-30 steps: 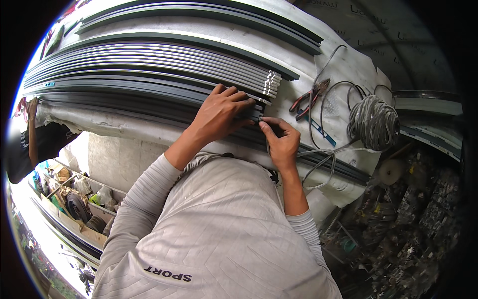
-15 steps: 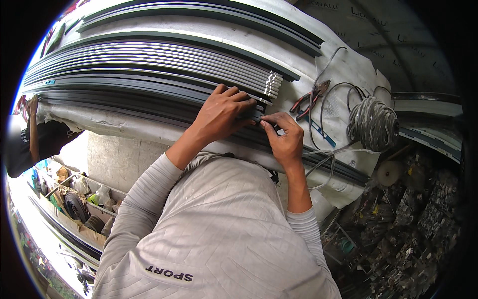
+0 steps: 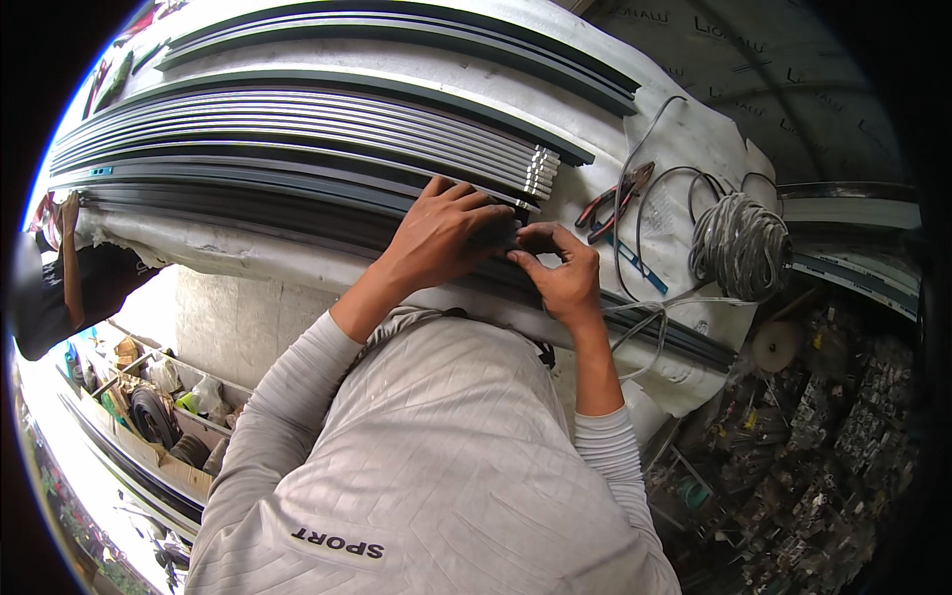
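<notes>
Long dark grey metal profiles lie side by side across the bench. My left hand bends over the right end of one dark profile, with its fingers wrapped around it. Close against it, my right hand has thumb and forefinger pinched together at that end; whatever is between those fingertips is too small and hidden to name. Just beyond my hands, a row of thinner silver-edged strips ends in bright cut tips.
Red-handled pliers, a blue strip-like tool and a coil of grey cable lie to the right on the white-covered bench. More dark profiles lie at the back. Another person's arm reaches in at far left.
My right hand has shifted slightly left, closer to my left hand, and its fingertips have moved inward and down at the profile's end. My left hand stays nearly in place.
</notes>
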The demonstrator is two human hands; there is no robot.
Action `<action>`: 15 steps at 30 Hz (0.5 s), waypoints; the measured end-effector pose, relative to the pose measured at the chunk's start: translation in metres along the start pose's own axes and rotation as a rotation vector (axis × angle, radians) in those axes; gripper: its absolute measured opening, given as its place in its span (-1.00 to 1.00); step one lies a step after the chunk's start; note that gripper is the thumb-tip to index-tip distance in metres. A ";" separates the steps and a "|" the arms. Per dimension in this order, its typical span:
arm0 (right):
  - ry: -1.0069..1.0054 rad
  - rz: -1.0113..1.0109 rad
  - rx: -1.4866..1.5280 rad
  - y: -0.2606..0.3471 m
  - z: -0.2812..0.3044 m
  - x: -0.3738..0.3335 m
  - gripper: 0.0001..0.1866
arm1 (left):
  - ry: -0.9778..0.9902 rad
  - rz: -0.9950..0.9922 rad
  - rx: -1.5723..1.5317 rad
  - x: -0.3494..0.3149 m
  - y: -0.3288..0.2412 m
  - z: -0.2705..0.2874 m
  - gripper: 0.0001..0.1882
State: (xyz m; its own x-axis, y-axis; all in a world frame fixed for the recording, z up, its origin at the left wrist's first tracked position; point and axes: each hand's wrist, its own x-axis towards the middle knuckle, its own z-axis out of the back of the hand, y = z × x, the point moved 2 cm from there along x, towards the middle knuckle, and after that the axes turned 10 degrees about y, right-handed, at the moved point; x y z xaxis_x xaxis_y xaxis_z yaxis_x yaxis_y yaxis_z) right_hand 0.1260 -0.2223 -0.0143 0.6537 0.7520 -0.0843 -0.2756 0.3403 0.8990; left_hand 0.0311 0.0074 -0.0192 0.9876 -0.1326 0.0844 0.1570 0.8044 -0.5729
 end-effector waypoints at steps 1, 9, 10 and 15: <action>0.006 0.026 -0.036 0.000 -0.002 -0.001 -0.65 | -0.010 -0.005 -0.026 -0.001 -0.002 0.001 -0.43; -0.055 0.013 -0.060 -0.001 -0.015 -0.014 -0.64 | -0.030 -0.111 -0.037 -0.006 -0.017 -0.009 -0.64; -0.068 0.020 -0.062 -0.002 -0.016 -0.016 -0.65 | -0.037 -0.124 -0.029 -0.007 -0.019 -0.011 -0.65; -0.083 0.039 -0.026 -0.008 -0.020 -0.018 -0.68 | -0.047 -0.145 -0.037 -0.012 -0.020 -0.014 -0.69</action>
State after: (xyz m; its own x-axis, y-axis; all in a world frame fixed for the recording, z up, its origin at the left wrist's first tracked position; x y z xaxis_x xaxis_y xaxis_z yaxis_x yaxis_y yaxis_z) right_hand 0.1030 -0.2272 -0.0283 0.6978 0.7162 -0.0126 -0.3197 0.3272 0.8892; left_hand 0.0159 -0.0155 -0.0201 0.9540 -0.2177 0.2060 0.2983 0.7571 -0.5812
